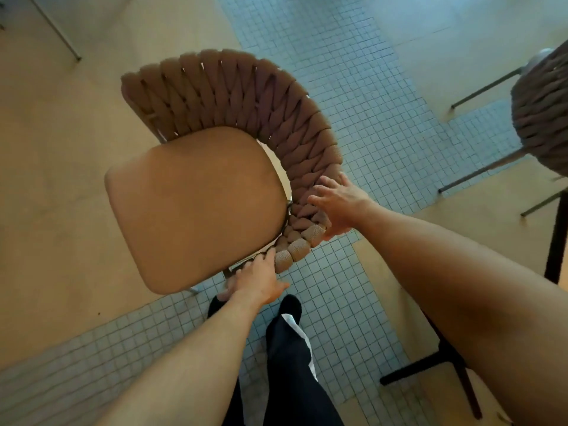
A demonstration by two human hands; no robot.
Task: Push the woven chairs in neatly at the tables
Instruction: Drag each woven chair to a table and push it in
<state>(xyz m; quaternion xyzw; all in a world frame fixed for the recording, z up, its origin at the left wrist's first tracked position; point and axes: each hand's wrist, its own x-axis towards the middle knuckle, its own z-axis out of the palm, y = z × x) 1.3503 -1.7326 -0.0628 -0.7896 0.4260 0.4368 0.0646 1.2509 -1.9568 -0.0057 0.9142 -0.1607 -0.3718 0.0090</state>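
The right hand [336,207] curls its fingers around the brown woven chair's [233,118] curved back. The left hand [256,279] grips the frame under the tan seat cushion [196,207].

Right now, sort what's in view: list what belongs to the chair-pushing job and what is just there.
Part of the job:
- brown woven chair, its backrest held at the near end
- left hand, at the seat edge
- right hand, grip on the woven backrest
- grey woven chair, at the right edge

Just there:
- black table base
- tiled floor

Bare forearms [196,348], dark white-striped trousers [292,358]
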